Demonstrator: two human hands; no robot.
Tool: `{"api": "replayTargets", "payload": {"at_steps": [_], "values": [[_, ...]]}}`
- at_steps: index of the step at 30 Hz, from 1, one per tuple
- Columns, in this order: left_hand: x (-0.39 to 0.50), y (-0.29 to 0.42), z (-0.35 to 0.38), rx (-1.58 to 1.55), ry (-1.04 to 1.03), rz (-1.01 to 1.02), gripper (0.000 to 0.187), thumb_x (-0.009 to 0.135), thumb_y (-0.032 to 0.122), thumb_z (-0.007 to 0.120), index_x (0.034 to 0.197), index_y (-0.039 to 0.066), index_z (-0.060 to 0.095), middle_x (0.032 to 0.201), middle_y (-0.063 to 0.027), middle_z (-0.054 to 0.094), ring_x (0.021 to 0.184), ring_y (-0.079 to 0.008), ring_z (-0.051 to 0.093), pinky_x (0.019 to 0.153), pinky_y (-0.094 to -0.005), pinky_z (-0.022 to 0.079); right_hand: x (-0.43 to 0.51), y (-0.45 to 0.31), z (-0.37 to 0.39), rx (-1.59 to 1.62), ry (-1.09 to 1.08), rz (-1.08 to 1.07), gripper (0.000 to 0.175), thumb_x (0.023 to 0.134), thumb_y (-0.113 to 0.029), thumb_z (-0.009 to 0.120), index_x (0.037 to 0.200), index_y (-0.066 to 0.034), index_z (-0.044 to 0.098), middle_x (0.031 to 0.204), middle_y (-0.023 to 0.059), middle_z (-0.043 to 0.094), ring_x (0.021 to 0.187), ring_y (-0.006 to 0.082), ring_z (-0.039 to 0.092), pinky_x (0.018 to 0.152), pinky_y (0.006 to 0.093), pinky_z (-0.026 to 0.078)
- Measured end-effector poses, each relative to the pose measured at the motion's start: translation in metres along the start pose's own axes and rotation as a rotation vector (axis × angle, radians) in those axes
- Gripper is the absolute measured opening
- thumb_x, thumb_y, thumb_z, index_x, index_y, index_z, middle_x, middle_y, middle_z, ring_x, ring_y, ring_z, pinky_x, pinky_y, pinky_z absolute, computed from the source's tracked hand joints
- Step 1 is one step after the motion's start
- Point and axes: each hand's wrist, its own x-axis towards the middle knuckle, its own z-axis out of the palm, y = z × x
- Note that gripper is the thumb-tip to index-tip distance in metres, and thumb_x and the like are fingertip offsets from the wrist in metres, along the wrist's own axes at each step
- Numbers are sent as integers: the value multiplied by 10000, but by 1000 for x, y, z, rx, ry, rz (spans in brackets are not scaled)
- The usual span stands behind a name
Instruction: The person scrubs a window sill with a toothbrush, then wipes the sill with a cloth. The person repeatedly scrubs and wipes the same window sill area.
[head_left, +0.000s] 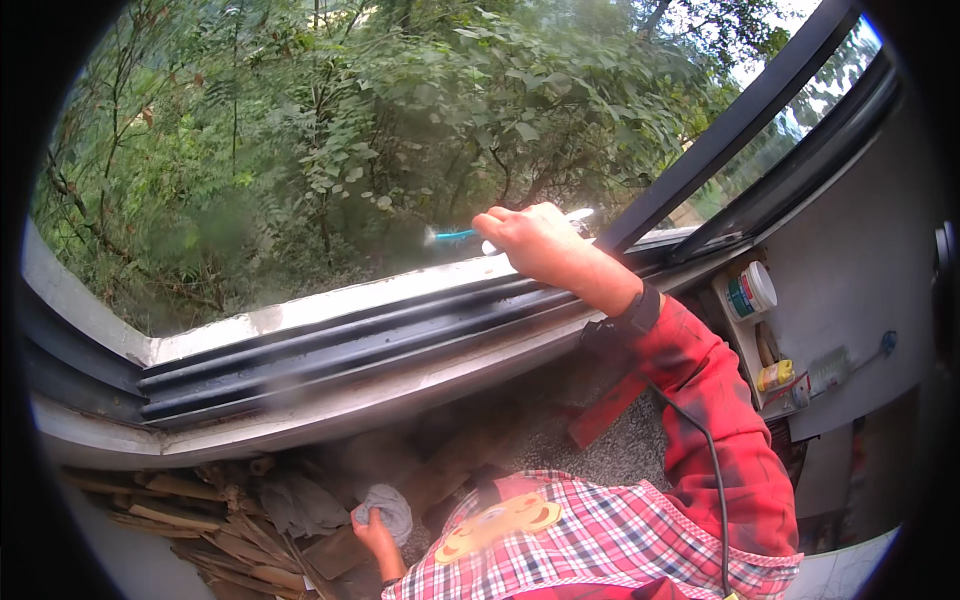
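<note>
My right hand (536, 236) is raised over the outer ledge of the open window, closed around a small brush (454, 235) with a teal neck. Its pale bristle end sticks out to the left. White handle-like ends (581, 215) show behind and below the fist; whether they belong to the same brush I cannot tell. Below it runs the dark metal sliding track (337, 337) of the window. Low in the view, my left hand (377, 540) grips a bunched grey cloth (388, 511) beside my plaid apron (600, 517), below the inner sill (315, 397).
Split firewood (225, 532) lies stacked at lower left, with a grey cloth or bag (300, 504) on it. A dark window frame bar (735, 127) slants at right. A white tub (751, 290) and a yellow container (775, 375) stand on a right-hand shelf. A cable (712, 450) hangs along my sleeve.
</note>
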Motion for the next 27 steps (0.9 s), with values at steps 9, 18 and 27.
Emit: {"api": "replayTargets", "payload": {"at_steps": [9, 18, 27], "values": [[4, 7, 12, 114, -52, -9, 157, 858, 1, 646, 1012, -30, 633, 932, -91, 677, 843, -190, 626, 807, -346, 519, -39, -6, -99, -328, -231, -12, 146, 815, -70, 630, 955, -98, 600, 870, 65, 615, 779, 269, 708, 624, 391, 549], [9, 11, 28, 184, -146, 4, 175, 857, 7, 654, 1025, -34, 628, 940, -100, 673, 851, -199, 618, 817, -347, 515, -53, 11, -111, -313, -302, -66, 59, 737, -105, 706, 785, -99, 671, 734, 54, 656, 700, 251, 715, 566, 370, 549], [8, 27, 31, 245, -124, -23, 191, 864, 37, 646, 1038, -38, 619, 959, -110, 666, 875, -213, 613, 817, -358, 512, -47, 23, -126, -310, -351, -35, 116, 785, -64, 634, 889, -72, 582, 836, 64, 604, 730, 277, 693, 595, 394, 532]]}}
